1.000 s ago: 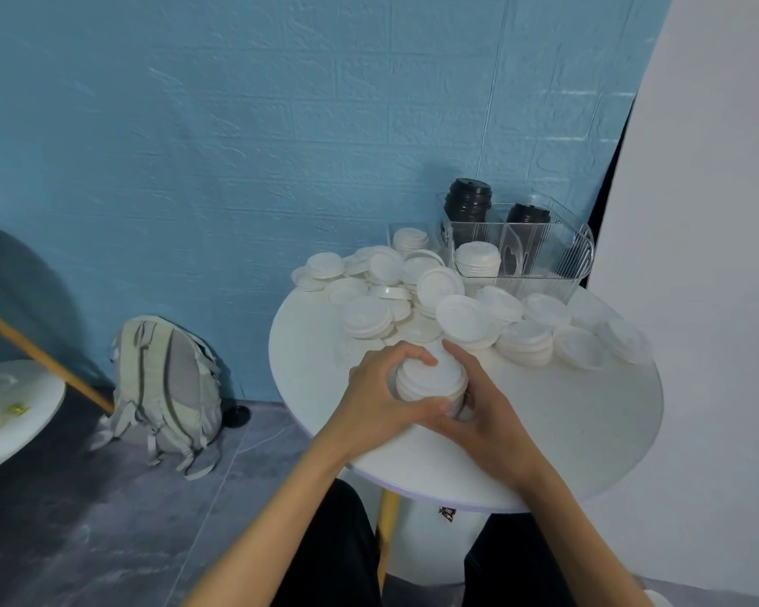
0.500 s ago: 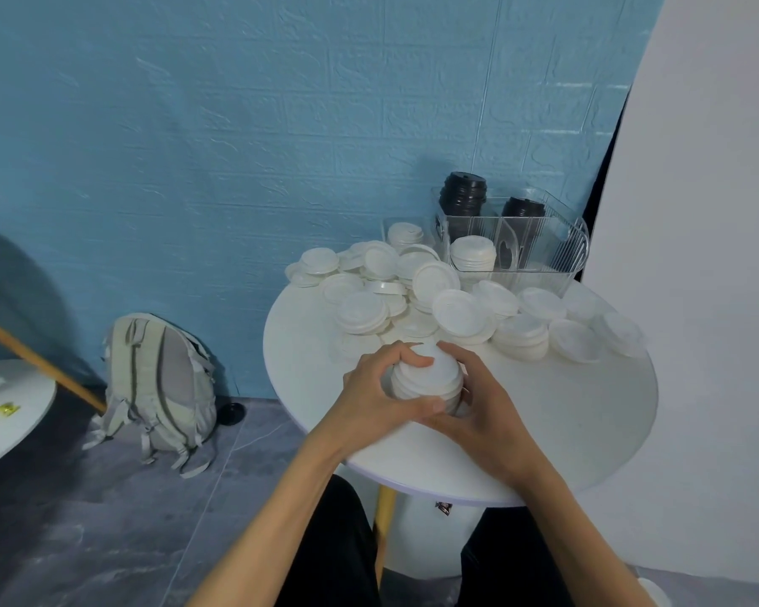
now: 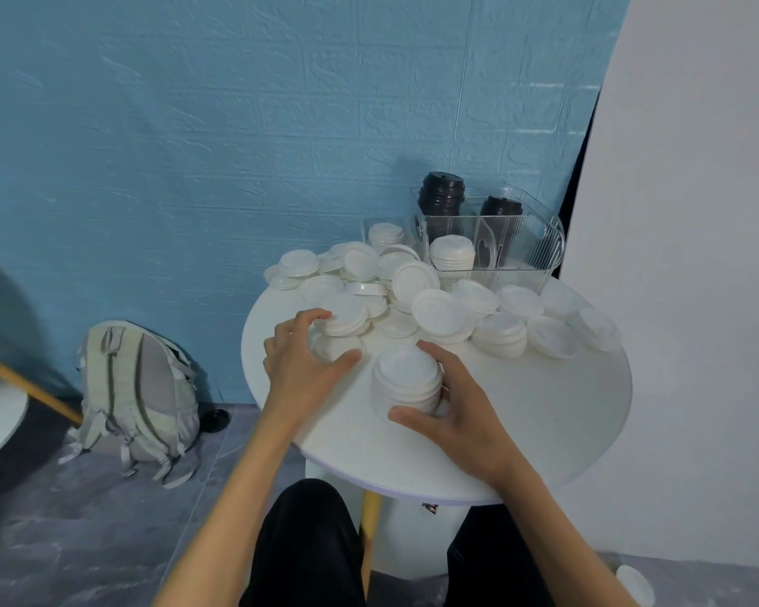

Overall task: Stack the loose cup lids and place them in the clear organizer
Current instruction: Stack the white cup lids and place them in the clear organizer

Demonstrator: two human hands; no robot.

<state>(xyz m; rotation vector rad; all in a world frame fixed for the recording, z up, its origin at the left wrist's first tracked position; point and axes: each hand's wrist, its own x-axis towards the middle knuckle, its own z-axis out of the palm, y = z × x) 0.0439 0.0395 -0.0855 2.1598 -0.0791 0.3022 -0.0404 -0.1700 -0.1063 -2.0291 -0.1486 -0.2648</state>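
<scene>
My left hand (image 3: 301,359) has let go of the stack of lids (image 3: 407,381) it was steadying a moment ago and now reaches left, fingers (image 3: 314,315) spread and curling over a small pile of loose lids (image 3: 345,315) on the bench (image 3: 544,409), touching but not yet gripping. My right hand (image 3: 456,409) keeps the stack wrapped between thumb and fingers, standing near the bench's front. So the stack is still growing; the clear organizer (image 3: 522,247) waits at the back.
</scene>
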